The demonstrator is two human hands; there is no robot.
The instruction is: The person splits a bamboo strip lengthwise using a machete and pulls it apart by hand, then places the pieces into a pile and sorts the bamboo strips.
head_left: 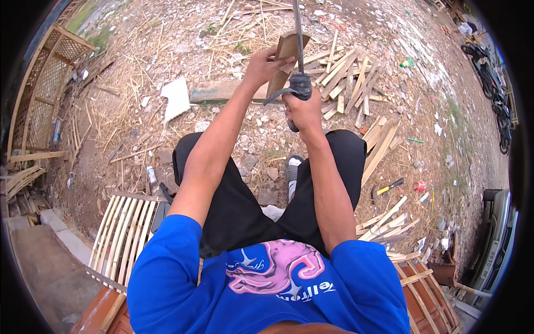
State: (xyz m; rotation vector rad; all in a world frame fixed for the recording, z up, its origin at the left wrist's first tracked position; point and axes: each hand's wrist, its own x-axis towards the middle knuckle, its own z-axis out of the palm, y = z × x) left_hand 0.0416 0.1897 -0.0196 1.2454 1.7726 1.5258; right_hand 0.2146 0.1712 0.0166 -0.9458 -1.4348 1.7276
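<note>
My left hand (pixel 262 68) grips a split bamboo piece (pixel 289 47), which stands tilted upright in front of me with its fingers around the edge. My right hand (pixel 306 110) is closed round the black wrapped handle of a machete (pixel 300 84). Its narrow dark blade points away from me, alongside the bamboo's right edge; whether it touches cannot be told. A loose end of the wrapping sticks out to the left. Beneath the bamboo lies a wooden beam (pixel 219 91). Right of my hands is a pile of split bamboo strips (pixel 356 75).
A white flat piece (pixel 177 99) and a white bottle (pixel 151 174) lie left. A slatted bamboo panel (pixel 125 234) is near left. At right lie a yellow-and-black tool (pixel 390 186) and more strips (pixel 384 225). A motorbike (pixel 489 83) and a car (pixel 495 250) stand at the right edge.
</note>
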